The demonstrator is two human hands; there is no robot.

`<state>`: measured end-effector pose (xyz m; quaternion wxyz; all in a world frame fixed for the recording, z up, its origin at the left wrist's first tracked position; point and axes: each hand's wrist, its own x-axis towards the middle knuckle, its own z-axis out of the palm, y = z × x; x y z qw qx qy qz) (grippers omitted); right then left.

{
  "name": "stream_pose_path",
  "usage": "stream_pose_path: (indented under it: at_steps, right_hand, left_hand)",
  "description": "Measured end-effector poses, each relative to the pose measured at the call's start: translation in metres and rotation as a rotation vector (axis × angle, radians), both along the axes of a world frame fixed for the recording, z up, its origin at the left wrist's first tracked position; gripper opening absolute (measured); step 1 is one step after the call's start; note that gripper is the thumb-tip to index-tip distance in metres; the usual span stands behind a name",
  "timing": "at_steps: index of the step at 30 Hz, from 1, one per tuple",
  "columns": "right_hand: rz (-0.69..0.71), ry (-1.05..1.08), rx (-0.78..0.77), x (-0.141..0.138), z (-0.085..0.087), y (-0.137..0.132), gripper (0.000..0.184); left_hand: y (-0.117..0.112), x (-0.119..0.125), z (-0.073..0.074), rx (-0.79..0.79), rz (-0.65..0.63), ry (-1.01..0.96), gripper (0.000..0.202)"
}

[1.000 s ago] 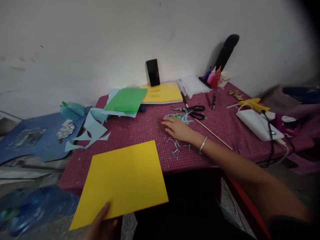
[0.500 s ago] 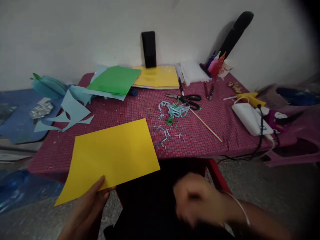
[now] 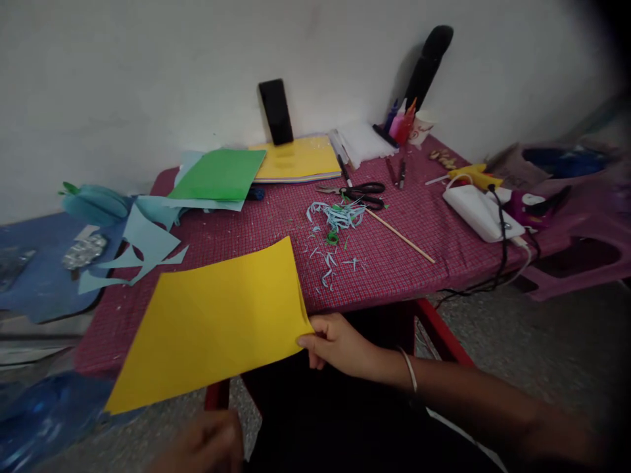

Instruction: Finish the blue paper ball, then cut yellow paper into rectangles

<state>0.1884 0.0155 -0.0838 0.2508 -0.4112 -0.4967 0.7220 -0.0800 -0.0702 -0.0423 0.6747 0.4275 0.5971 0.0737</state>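
A yellow paper sheet (image 3: 217, 322) hangs over the near edge of the table with the red checked cloth (image 3: 424, 223). My right hand (image 3: 340, 345) pinches the sheet's near right corner between thumb and fingers. My left hand (image 3: 204, 445) is low at the bottom edge of the view, blurred, below the sheet and not touching it; its fingers are unclear. Behind the sheet lie blue and green paper scraps (image 3: 335, 217), black scissors (image 3: 362, 192) and a thin wooden stick (image 3: 399, 235).
At the back are a green sheet (image 3: 219, 174), a yellow paper stack (image 3: 296, 159) and a black phone (image 3: 276, 112) leaning on the wall. A yellow glue gun (image 3: 473, 176) and a white box (image 3: 480, 210) with a cable lie right. Light blue cut paper (image 3: 138, 243) lies left.
My right hand left the scraps on the table, came down and took the sheet's right corner. My left hand let go of the sheet's lower edge and dropped away.
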Motion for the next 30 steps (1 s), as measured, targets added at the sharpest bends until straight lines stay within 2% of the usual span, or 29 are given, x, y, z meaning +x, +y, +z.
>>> stream_pose_path:
  at_steps: [2,5,8,11,15,16,18,21,23,26,30]
  right_hand:
    - [-0.009,0.003,0.046,-0.003,-0.001,0.001,0.024]
    - [-0.03,-0.003,0.116,-0.009,-0.005,-0.001,0.024]
    - [-0.041,-0.002,0.14,-0.015,-0.007,-0.002,0.021]
    - [-0.069,0.014,0.153,-0.02,-0.008,-0.001,0.021]
    - [-0.084,0.098,0.049,-0.017,-0.011,-0.003,0.025]
    - [-0.06,0.129,-0.003,-0.014,-0.012,-0.005,0.027]
    - [-0.001,0.175,-0.076,-0.005,-0.014,-0.009,0.034]
    - [0.046,0.166,-0.077,0.012,-0.014,-0.015,0.035]
    - [0.045,0.126,-0.054,0.022,-0.015,-0.016,0.032]
    - [0.001,0.089,-0.058,0.028,-0.017,-0.017,0.035]
    - [-0.22,0.056,-0.05,0.028,-0.024,-0.02,0.019]
  left_hand:
    - [0.005,0.009,0.019,0.169,-0.063,0.059,0.032]
    - [0.04,0.031,0.039,0.436,-0.037,0.256,0.039]
    - [0.085,0.056,0.041,0.555,-0.047,0.34,0.038]
    - [0.108,0.073,0.034,0.665,-0.178,0.423,0.037]
    - [0.099,0.075,0.018,0.921,-0.301,0.449,0.024]
    - [0.093,0.072,0.013,0.978,-0.329,0.425,0.027]
    - [0.079,0.065,0.004,1.059,-0.405,0.385,0.048]
    - [0.062,0.059,-0.011,1.142,-0.496,0.428,0.066]
    - [0.055,0.058,-0.019,1.193,-0.486,0.473,0.066]
    - [0.049,0.061,-0.027,1.241,-0.399,0.503,0.063]
    - [0.048,0.065,-0.032,1.261,-0.277,0.515,0.06]
